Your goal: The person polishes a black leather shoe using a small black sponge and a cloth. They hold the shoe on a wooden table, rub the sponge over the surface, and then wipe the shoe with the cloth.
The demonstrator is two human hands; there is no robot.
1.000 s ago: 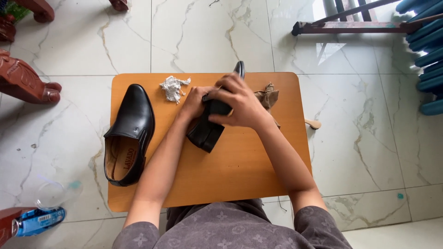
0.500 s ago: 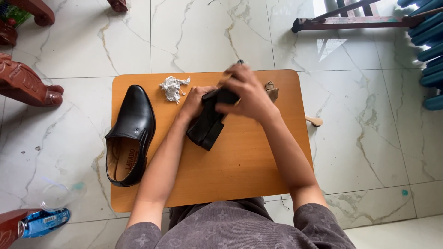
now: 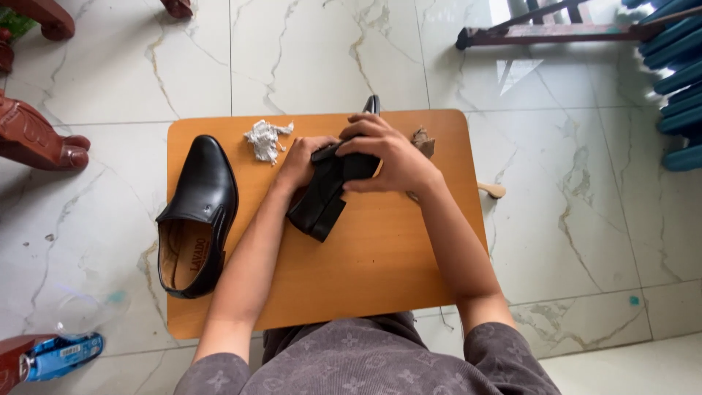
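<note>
A black leather shoe [image 3: 322,201] is tilted on its side on the small orange-brown table [image 3: 380,271], heel toward me. My left hand [image 3: 301,162] grips its upper from the left. My right hand [image 3: 384,155] is closed over the shoe's top and toe from the right. The toe tip [image 3: 374,104] pokes out past the table's far edge. A second black shoe [image 3: 196,213] lies upright at the table's left side, opening toward me. A crumpled white cloth [image 3: 265,139] lies just left of my left hand.
A brown brush-like object [image 3: 423,141] sits on the table behind my right wrist, with a pale handle [image 3: 494,190] past the right edge. Carved wooden furniture legs [image 3: 40,139] stand left on the marble floor. A blue package [image 3: 62,356] lies bottom left; blue chairs [image 3: 676,88] stand at right.
My right hand has shifted slightly along the top of the held shoe, and the view has drifted a little. The other shoe and the cloth have stayed put.
</note>
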